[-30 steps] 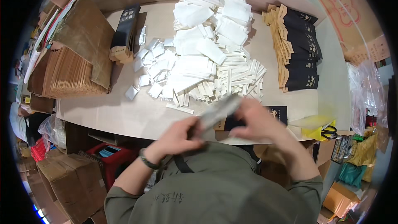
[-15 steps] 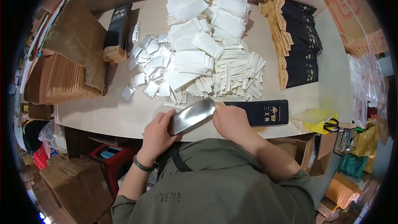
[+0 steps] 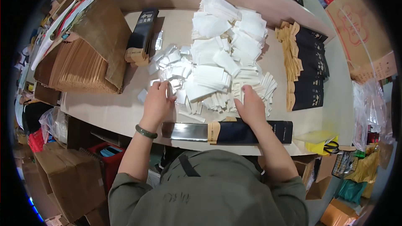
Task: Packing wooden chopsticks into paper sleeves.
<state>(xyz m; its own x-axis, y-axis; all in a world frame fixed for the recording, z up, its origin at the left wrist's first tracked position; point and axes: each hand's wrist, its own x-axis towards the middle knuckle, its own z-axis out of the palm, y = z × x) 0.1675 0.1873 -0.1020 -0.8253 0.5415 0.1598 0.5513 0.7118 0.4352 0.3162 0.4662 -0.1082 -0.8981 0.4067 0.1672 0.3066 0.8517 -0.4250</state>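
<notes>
My left hand [image 3: 157, 103] reaches over the near side of a pile of silver sachets [image 3: 171, 72], its fingers bent and apart; their tips partly blend with the sachets. My right hand [image 3: 253, 105] is at the near edge of a heap of narrow white paper strips [image 3: 264, 84], thumb and forefinger apart. Nearer to me, by the table's front edge, lies a shiny metal sleeve [image 3: 184, 132]. Its right end meets the tan end of a black paper pouch [image 3: 234, 133], and whether it goes inside I cannot tell. My right forearm crosses above the pouch.
White paper packets [image 3: 209, 77] stand in stacks at the middle. Black-and-tan pouches [image 3: 307, 69] overlap at the right; more [image 3: 142, 35] stand back left. A carton [image 3: 81, 67] of brown card pieces is at the left. Scissors [image 3: 331, 147] hang at the right front corner.
Both hands have let go of the metal sleeve, which now lies level against the pouch. My left hand has moved to the sachets, my right to the strips. The view has shifted.
</notes>
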